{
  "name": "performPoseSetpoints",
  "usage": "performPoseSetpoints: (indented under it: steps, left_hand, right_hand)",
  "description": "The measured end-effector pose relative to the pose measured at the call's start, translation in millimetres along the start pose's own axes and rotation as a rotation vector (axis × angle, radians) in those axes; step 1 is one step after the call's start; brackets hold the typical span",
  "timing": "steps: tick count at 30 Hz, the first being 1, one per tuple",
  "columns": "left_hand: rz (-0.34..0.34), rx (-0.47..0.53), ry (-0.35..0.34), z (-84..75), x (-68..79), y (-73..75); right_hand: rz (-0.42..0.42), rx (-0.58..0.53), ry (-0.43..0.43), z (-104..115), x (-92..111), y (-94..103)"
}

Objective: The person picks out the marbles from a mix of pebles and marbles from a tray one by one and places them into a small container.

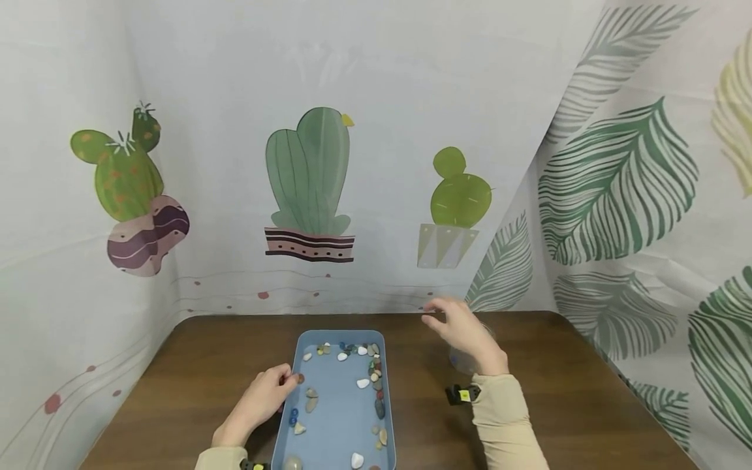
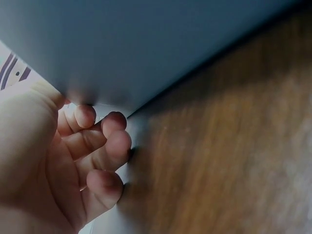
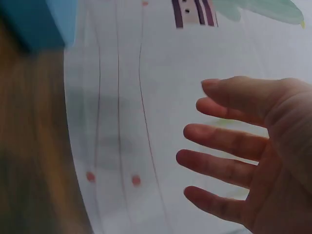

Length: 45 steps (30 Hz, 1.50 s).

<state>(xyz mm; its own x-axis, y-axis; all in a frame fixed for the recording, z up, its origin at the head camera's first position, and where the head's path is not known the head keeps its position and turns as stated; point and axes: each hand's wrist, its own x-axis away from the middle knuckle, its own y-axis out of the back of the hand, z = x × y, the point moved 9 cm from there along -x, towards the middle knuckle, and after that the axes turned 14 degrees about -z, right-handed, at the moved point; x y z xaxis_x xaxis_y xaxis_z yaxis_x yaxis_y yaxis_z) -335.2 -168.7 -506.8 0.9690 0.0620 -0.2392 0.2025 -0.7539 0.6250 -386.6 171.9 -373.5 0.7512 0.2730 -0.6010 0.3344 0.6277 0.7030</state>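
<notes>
At the left long side of a blue tray (image 1: 343,405), my left hand (image 1: 261,398) has its thumb and forefinger right at the rim, close to a reddish-brown stone (image 1: 301,378). In the left wrist view the other fingers (image 2: 105,185) curl loosely beside the tray's outer wall (image 2: 146,53); the rim hides the thumb and forefinger tips, so I cannot tell what they pinch. My right hand (image 1: 464,329) is raised over the right of the table, fingers apart and gently bent, nothing between them. Partly behind it stands a clear container (image 1: 462,361).
Along the tray's edges lie several small stones, among them white stones (image 1: 363,383), blue beads (image 1: 294,418), tan stones (image 1: 311,401) and a dark stone (image 1: 380,409). The brown table (image 1: 223,346) ends at a cloth backdrop (image 1: 388,196) printed with cacti and leaves.
</notes>
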Motion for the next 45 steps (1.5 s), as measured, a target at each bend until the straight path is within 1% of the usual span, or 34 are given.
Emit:
performPoseSetpoints:
  steps: [5,12,18,21,23,26,29,36,45]
  left_hand:
    - [0.000,0.002,-0.005,-0.5,0.4,-0.6]
    - [0.009,0.008,0.018,0.4,1.0,0.3]
    - [0.010,0.011,0.001,-3.5,0.0,0.1]
    - [0.014,0.007,0.003,-3.5,0.0,0.4]
    - [0.017,0.013,0.008,-3.2,1.0,1.2]
    - [0.018,0.025,0.011,-3.2,2.2,2.1]
    - [0.015,0.034,0.004,-4.3,2.2,1.6]
    - [0.019,0.023,0.004,-4.4,4.4,-0.8]
    - [0.018,0.032,0.002,-5.9,2.4,4.4]
  right_hand:
    - [0.050,-0.041,-0.004,14,-2,-26.0]
    - [0.151,-0.066,0.024,23,8,-65.3]
    - [0.222,-0.063,0.060,32,14,-88.9]
    - [0.268,-0.061,0.065,37,18,-100.1]
    - [0.279,-0.048,0.058,39,21,-105.7]
    - [0.271,-0.043,0.042,41,22,-111.1]
    - [0.273,-0.037,0.047,43,23,-116.9]
    - [0.347,0.022,0.053,46,31,-136.0]
    - [0.367,0.058,0.082,51,26,-142.1]
